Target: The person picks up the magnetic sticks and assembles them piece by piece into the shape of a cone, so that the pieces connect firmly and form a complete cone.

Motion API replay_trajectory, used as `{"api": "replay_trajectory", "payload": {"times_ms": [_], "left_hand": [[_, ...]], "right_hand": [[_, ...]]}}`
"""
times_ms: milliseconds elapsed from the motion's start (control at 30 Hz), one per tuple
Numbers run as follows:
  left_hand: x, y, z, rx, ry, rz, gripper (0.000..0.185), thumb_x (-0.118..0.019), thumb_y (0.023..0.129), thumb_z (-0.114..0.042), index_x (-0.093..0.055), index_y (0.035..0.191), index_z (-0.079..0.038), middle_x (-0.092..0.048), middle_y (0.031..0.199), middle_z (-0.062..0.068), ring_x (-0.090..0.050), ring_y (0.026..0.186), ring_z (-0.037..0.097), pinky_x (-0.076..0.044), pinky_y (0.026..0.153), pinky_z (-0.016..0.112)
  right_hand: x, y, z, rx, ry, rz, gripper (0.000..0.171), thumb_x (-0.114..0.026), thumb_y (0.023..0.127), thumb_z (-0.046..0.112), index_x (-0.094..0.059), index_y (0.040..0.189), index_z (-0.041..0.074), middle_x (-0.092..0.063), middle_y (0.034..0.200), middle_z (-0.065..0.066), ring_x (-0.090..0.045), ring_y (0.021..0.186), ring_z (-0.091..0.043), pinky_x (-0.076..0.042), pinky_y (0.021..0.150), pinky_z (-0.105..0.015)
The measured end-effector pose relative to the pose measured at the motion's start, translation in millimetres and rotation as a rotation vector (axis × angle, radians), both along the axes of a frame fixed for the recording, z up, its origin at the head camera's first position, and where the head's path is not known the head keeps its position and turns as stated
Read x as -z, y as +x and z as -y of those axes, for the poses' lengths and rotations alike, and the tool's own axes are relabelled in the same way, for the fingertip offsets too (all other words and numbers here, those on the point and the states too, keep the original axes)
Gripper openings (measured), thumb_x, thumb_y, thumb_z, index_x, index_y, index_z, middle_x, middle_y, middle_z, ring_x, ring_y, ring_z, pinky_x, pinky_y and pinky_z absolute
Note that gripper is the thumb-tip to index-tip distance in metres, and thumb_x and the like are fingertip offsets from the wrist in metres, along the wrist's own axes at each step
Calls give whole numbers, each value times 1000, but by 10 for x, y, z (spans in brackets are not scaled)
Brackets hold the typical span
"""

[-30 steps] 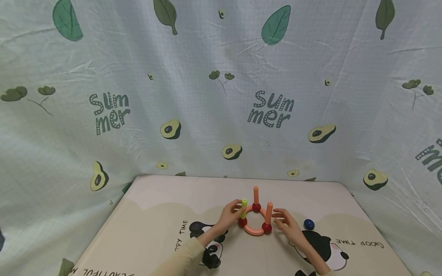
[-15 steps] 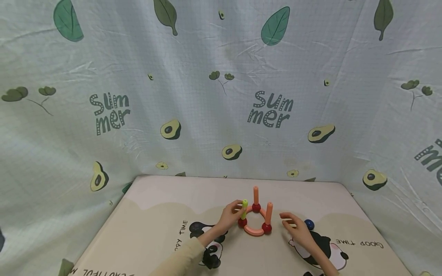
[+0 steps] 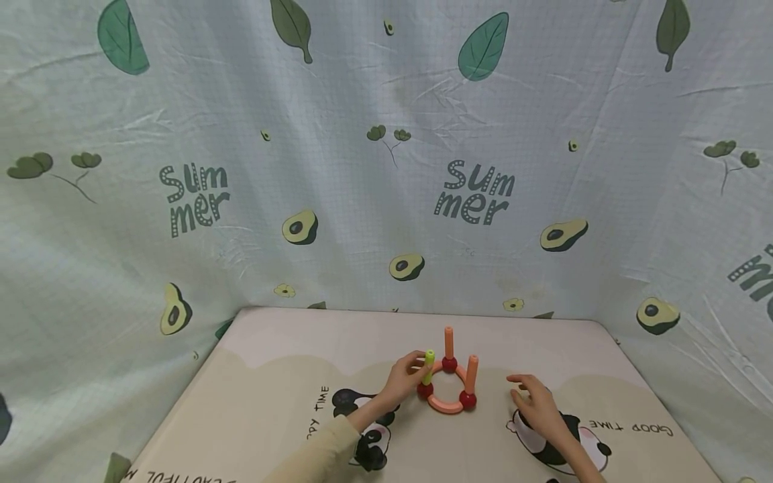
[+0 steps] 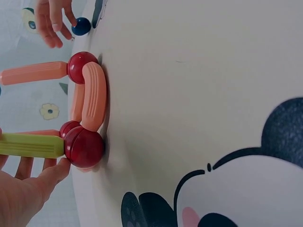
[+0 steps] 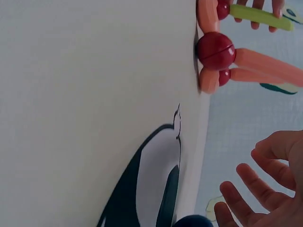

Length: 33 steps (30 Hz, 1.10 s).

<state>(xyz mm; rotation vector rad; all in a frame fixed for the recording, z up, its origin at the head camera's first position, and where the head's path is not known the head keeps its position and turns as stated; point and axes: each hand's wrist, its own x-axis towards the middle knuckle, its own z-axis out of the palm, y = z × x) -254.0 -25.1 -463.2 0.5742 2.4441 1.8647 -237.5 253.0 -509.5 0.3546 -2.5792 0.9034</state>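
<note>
A toy frame of curved orange pieces and red balls lies on the table as a ring, with two orange rods standing up from its balls. My left hand holds a yellow-green rod upright on the left red ball, its thumb tip close to that ball. To the right of the ring, my right hand hovers with fingers loosely bent and nothing in them. A blue ball lies by the right hand, hidden behind it in the head view.
The table carries a cover printed with pandas and lettering. Behind it hangs a pale curtain with avocado and leaf prints, along the table's far edge.
My right hand has drawn away from the right orange rod, moving rightward until it covers the blue ball in the head view. The left hand stays on the yellow-green rod.
</note>
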Motion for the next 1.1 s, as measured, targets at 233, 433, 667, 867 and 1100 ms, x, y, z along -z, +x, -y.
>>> {"api": "replay_trajectory", "payload": {"times_ms": [233, 433, 667, 867, 1100], "left_hand": [[241, -144, -3, 0, -27, 17, 26, -50, 90, -19, -56, 111, -3, -58, 109, 19, -58, 97, 34, -50, 76, 41], [252, -153, -3, 2, -25, 27, 29, -50, 91, -23, -56, 111, -3, -58, 110, 17, -58, 98, 32, -50, 78, 41], [269, -172, -6, 2, -33, 26, 27, -51, 90, -22, -56, 110, -4, -57, 111, 19, -57, 98, 32, -50, 78, 42], [257, -171, -7, 4, -27, 36, 27, -50, 91, -22, -56, 111, -5, -56, 113, 20, -57, 99, 33, -49, 79, 44], [236, -151, -9, 7, -27, 40, 26, -50, 91, -20, -56, 111, -5, -57, 111, 19, -59, 97, 32, -51, 77, 41]], "right_hand": [[53, -10, -112, 44, 132, -108, 23, -65, 73, -2, -63, 95, 2, -61, 94, -11, -54, 80, -24, -41, 64, -36], [91, -26, -192, 100, 258, -176, 26, -68, 69, 0, -63, 94, 6, -60, 93, -10, -53, 81, -29, -38, 59, -43], [86, 14, -251, 126, 353, -143, 32, -68, 70, 6, -61, 101, 7, -54, 107, -14, -50, 95, -36, -36, 68, -57], [70, 24, -283, 158, 449, -119, 35, -67, 74, 13, -59, 108, 9, -52, 115, -16, -50, 97, -38, -36, 70, -59], [47, 66, -315, 168, 496, -12, 45, -66, 75, 17, -53, 117, 10, -46, 123, -20, -48, 100, -40, -33, 73, -65]]}}
